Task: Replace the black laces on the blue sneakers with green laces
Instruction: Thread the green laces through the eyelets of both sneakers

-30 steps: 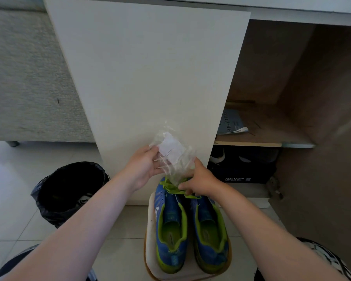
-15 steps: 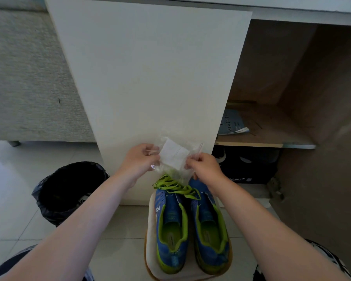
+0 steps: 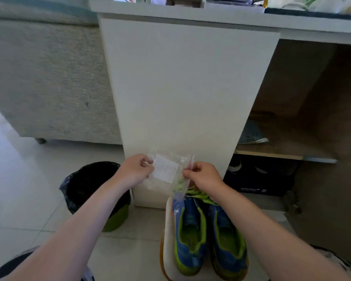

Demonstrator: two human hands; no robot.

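Plastic bag (image 3: 165, 169) pinched at left edge by left grip (image 3: 137, 171), at right edge by right grip (image 3: 205, 175); green laces (image 3: 198, 194) draped over blue sneakers (image 3: 188, 213).

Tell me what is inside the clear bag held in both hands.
A white label fills the middle of the clear bag. By the right hand, at its lower edge, something green shows; inside or behind, I cannot tell. The label hides whatever lies behind it.
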